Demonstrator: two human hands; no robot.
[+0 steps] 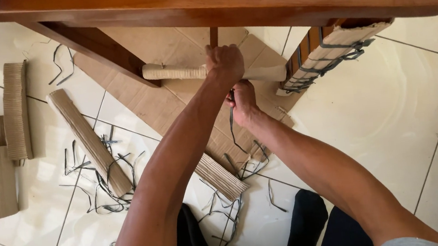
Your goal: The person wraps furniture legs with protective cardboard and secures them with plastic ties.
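Labels, signs, screens: none visible.
Packaging: tan corrugated cardboard wrap (pixel 214 70) around rail; flat brown sheet (pixel 163 99) on floor.

A floor of pale glossy tiles (pixel 390 117) with thin dark grout lines is seen across the frame. A flat sheet of brown cardboard (pixel 173 90) is spread on it at upper centre. 1 long corrugated strip (pixel 89 141) is laid diagonally at centre left, and another corrugated strip (pixel 219 176) at lower centre. Folded cardboard pieces (pixel 8 132) are gathered at the left edge. Cut dark strap ends (pixel 110 189) are scattered over the tiles at lower left and centre.
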